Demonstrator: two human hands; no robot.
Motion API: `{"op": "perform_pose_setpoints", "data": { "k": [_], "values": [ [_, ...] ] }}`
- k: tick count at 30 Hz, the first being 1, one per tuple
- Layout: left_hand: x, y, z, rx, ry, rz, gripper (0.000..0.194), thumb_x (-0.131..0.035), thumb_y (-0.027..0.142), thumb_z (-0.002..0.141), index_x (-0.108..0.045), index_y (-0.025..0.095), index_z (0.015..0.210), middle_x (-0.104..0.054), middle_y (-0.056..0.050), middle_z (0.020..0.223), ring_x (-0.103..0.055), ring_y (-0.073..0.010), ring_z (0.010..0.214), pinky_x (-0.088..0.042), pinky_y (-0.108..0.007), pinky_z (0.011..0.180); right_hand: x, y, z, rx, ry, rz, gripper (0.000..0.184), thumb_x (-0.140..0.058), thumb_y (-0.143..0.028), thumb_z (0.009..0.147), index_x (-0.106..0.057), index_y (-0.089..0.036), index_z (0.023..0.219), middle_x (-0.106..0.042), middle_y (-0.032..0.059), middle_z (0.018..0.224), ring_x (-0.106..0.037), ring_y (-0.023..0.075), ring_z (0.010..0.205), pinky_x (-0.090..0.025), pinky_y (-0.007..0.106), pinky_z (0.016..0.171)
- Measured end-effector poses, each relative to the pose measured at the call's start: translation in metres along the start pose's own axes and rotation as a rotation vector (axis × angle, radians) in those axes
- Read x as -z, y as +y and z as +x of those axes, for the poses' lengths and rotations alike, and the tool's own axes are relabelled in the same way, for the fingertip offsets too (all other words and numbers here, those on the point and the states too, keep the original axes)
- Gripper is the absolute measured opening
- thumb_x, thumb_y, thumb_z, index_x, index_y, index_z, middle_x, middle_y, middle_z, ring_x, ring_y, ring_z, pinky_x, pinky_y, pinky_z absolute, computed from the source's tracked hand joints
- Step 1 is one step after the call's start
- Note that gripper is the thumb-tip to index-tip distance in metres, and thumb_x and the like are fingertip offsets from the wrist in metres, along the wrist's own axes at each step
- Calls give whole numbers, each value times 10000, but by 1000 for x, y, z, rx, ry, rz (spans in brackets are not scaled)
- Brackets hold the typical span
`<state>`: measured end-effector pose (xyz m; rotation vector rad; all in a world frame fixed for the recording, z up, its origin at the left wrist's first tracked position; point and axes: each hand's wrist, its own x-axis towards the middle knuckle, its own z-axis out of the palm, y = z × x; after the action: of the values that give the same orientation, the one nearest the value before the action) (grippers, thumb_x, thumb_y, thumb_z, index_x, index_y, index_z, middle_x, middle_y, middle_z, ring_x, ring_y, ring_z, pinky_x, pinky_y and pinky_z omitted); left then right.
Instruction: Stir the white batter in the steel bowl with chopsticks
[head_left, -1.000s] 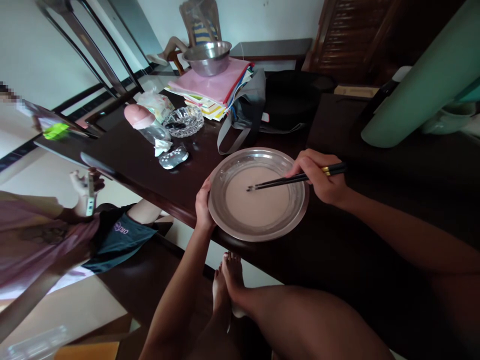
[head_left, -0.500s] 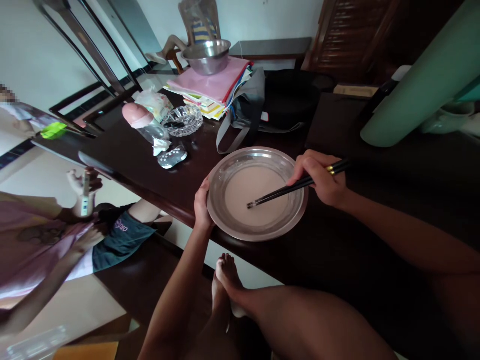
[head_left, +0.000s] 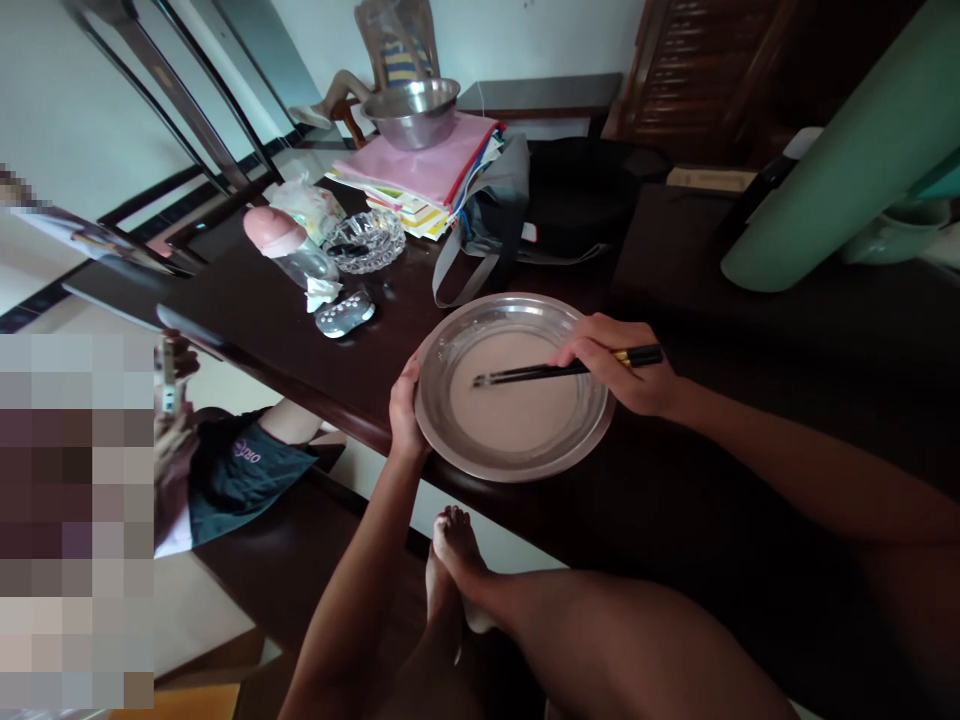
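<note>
A round metal basin (head_left: 442, 440) stands at the edge of the dark table, with a pale, smooth liquid (head_left: 517, 420) in it. My left hand (head_left: 406, 410) grips the basin's left rim, its fingers partly hidden behind the wall. In my right hand (head_left: 626, 365) is a pair of black chopsticks (head_left: 525, 375) with gold bands, held over the basin's right side. Their tips, smeared with the pale mixture, point left and meet the liquid's surface; how deep they reach I cannot tell.
Beyond the basin lie a grey-and-black bag (head_left: 555, 210), a glass ashtray (head_left: 367, 243), a pink-capped bottle (head_left: 281, 240) and a game controller (head_left: 345, 314). A metal bowl (head_left: 412, 115) rests on stacked papers. A green cylinder (head_left: 817, 180) slants at right. Another person sits at left.
The chopstick tips have moved left and slightly up across the liquid, and my right hand has shifted left with them. My left hand and the basin stay in place. The person at left leans in closer.
</note>
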<state>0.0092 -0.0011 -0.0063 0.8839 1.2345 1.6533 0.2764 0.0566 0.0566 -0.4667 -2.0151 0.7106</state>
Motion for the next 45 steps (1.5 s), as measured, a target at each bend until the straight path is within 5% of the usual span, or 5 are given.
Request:
{"op": "perform_pose_setpoints", "data": {
  "k": [5, 11, 27, 32, 45],
  "values": [
    [1, 0, 0, 1, -4, -5, 443, -613, 503, 833, -743, 228, 1154, -754, -56, 1181, -657, -292, 1197, -507, -387, 1035, 4, 0, 0, -58, 159, 108, 408, -445, -319, 1027, -649, -215, 689, -676, 23, 668, -602, 136, 610, -455, 303, 575],
    [-1, 2, 0, -19, -3, 3, 434, -613, 493, 826, -751, 221, 1134, -752, -56, 1191, -632, -291, 1236, -462, -385, 1092, 3, -3, 2, -62, 10, 24, 356, -467, -313, 1020, -703, -218, 771, -722, 15, 750, -606, 121, 623, -453, 287, 572],
    [2, -1, 1, -1, 5, 30, 448, -602, 513, 831, -742, 229, 1149, -756, -55, 1169, -657, -287, 1194, -498, -370, 1039, 4, -1, 1, -73, 171, 123, 397, -459, -317, 1023, -661, -227, 694, -665, 23, 666, -594, 138, 601, -448, 303, 540],
    [1, 1, 2, -7, -7, 42, 483, -597, 522, 822, -737, 220, 1172, -747, -60, 1200, -630, -298, 1237, -471, -386, 1079, 1, -1, 2, -75, 16, 89, 362, -467, -331, 1020, -694, -225, 758, -711, 15, 728, -621, 134, 626, -448, 295, 543],
    [1, 2, -1, -4, 12, 50, 460, -588, 516, 830, -743, 223, 1149, -746, -62, 1201, -629, -295, 1239, -479, -388, 1070, 1, -5, 4, -110, 62, 40, 379, -470, -358, 1022, -688, -234, 737, -708, 15, 724, -552, 118, 558, -429, 308, 522]
  ]
}}
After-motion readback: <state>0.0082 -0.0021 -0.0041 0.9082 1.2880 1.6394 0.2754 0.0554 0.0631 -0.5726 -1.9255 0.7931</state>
